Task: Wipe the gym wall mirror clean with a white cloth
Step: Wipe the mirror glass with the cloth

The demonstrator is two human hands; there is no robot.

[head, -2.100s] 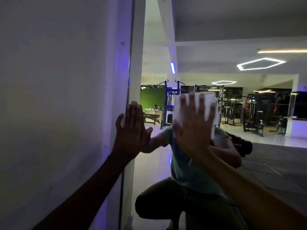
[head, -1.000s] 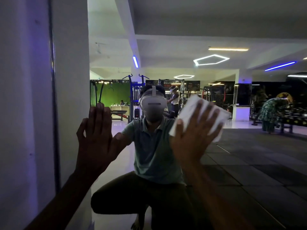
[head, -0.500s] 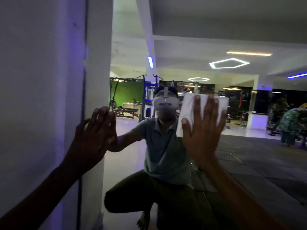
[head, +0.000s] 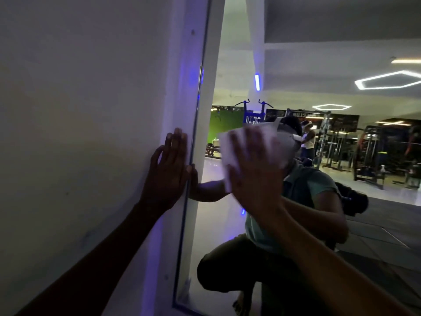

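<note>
From the head camera, the person is close up against the wall mirror (head: 319,53), and the right hand (head: 255,176) lies flat with fingers spread and straight, pressing the white cloth (head: 230,147) against the glass near the mirror's left edge; hand and cloth are blurred. The cloth shows above and to the left of the fingers, and together they cover most of the reflected headset and the upper chest of the person's own crouching reflection (head: 307,201). The left hand (head: 167,172) is also flat and open, gripping nothing, its palm on the white wall (head: 79,110) right beside the mirror's dark edge strip (head: 192,156), with the thumb touching that edge. Both forearms reach in from the bottom of the view and hide the lower part of the glass. Far off in the reflection stand gym machines (head: 369,151) to the right, a blue pull-up frame (head: 254,112) and a green wall (head: 222,131) behind the cloth, and hexagon ceiling lights (head: 387,79) up right. A blue light strip (head: 257,82) glows on the ceiling beam.
</note>
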